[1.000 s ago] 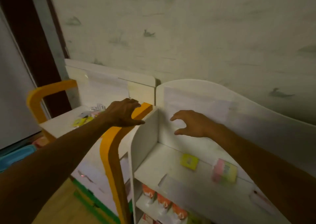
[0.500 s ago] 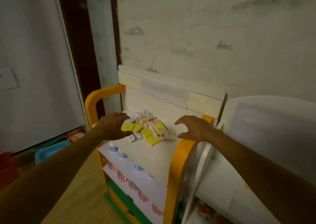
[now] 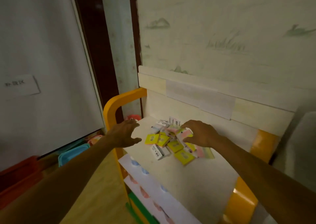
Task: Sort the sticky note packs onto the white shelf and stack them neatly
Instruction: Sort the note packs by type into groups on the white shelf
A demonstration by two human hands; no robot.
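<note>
The right hand [image 3: 201, 135] is curled down on top of a heap of sticky note packs [image 3: 172, 141], and its grip looks closed around a pink and white pack [image 3: 183, 134] at the top of the heap, though the fingertips are partly hidden behind the pack. The left hand [image 3: 124, 135] is open with its fingers spread, holding nothing, just beside the heap on its left and not touching it. The heap lies on the top of a small stand with orange sides [image 3: 111, 111], so it is right under the right hand and to the right of the left hand; the right hand is the nearer one. The yellow packs [image 3: 183, 157] lie flat and point every which way, so there is no one clear long side to line up with. The white shelf [image 3: 301, 147] where the packs must go is only a blurry edge at the far right, mostly cut off. How many packs are in the heap is hard to tell, since they overlap and the room is dim.
</note>
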